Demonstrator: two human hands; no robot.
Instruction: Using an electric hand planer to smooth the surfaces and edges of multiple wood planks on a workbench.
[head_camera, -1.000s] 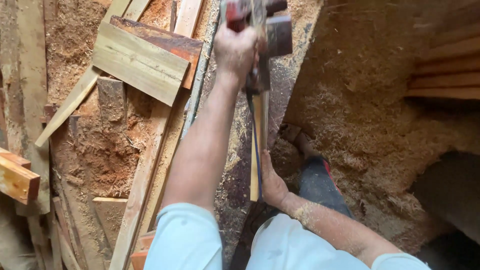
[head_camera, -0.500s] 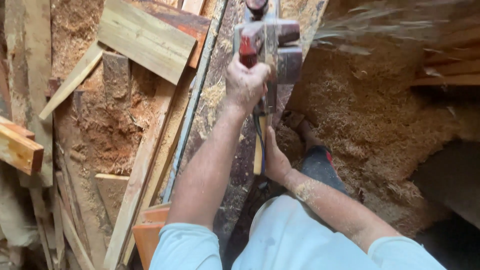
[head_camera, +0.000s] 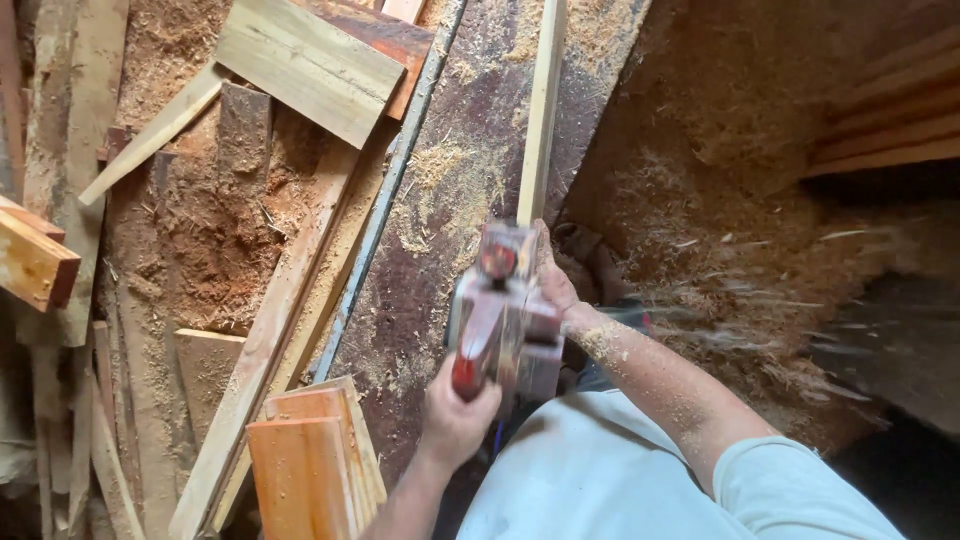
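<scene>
left hand (head_camera: 455, 420) grips the red rear handle of an electric planer (head_camera: 503, 320), fingers clenched round it, forearm coming up from the bottom edge of the view. planer body is motion-blurred, sits at the near end of a narrow pale wood strip (head_camera: 540, 110). strip runs lengthwise along a dark, rust-stained surface (head_camera: 440, 260) dusted with shavings, reaching to the top edge of the frame. right hand (head_camera: 556, 285) is just beside the planer's right side, pressed to the strip's near end; fingers mostly hidden behind the tool, cannot tell if they're clenched on the strip or only resting on it. forearm is flecked with sawdust. chips streak through the air to the right of the tool, over a sawdust heap (head_camera: 730, 200). left of the surface: offcuts lie piled up, a pale plank (head_camera: 305, 65) lying across a reddish one, an orange-toned board stack (head_camera: 310, 465) near the left wrist. stacked boards (head_camera: 890, 130) at the upper right.
</scene>
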